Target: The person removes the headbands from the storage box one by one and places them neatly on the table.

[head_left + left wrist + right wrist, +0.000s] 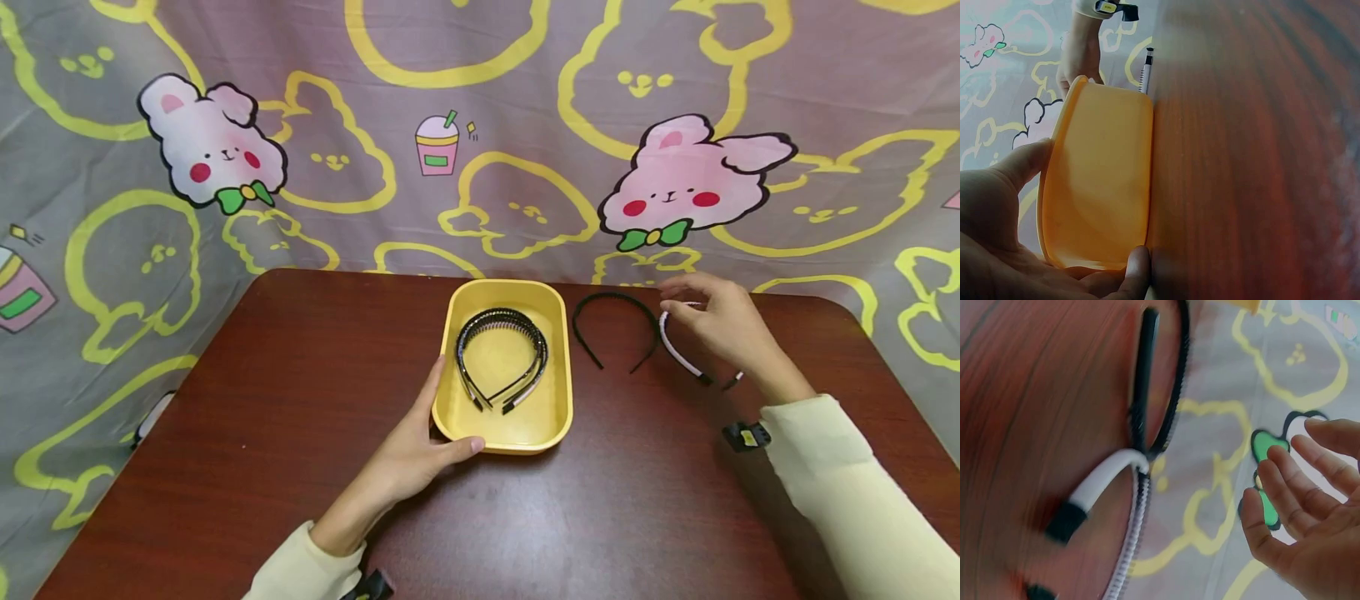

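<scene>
A yellow plastic container (551,421) stands at the middle of the table. Inside it lie several dark headbands (502,313), overlapping, with a paler toothed one among them. My left hand (412,457) grips the container at its near left corner, thumb on the rim and fingers along the side wall (1097,175). To the right of the container, a black headband (585,343) lies on the table. Beside it is a white headband (678,357) with black tips. My right hand (723,327) hovers over this white headband (1100,478), fingers loosely bent and nothing in them.
The dark reddish wooden table (300,400) extends to both sides and toward the front. Directly behind its far edge hangs a curtain (525,125) printed with rabbits and yellow outlines. Black devices (746,437) are strapped at both wrists.
</scene>
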Available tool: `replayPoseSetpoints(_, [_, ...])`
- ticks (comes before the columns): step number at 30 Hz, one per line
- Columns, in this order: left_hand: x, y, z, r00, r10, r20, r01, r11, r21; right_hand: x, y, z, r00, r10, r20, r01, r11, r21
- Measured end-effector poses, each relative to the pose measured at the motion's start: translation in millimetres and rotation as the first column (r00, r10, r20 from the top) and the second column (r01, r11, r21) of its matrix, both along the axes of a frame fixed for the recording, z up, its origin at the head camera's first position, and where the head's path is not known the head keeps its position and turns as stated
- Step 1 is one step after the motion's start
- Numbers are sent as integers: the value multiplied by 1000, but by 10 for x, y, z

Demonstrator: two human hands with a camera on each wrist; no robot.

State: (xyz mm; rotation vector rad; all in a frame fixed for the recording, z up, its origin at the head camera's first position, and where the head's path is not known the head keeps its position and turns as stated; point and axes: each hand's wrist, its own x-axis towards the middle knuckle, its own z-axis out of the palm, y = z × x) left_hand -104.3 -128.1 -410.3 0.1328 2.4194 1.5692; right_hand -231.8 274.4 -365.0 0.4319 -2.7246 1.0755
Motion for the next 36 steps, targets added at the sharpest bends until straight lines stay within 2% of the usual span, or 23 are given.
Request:
replayPoseSetpoints(15, [11, 9, 9, 1000, 11, 10, -11, 1000, 7, 151, -383, 84, 1000, 3, -10, -3, 1000, -5])
replayPoseSetpoints(21, [11, 7, 4, 1000, 12, 11, -12, 1000, 7, 153, -530, 82, 1000, 21, -9, -21, 1000, 3])
replayPoseSetpoints(36, [15, 10, 10, 1000, 19, 19, -19, 1000, 10, 124, -881, 79, 995, 90, -46, -93, 993, -76])
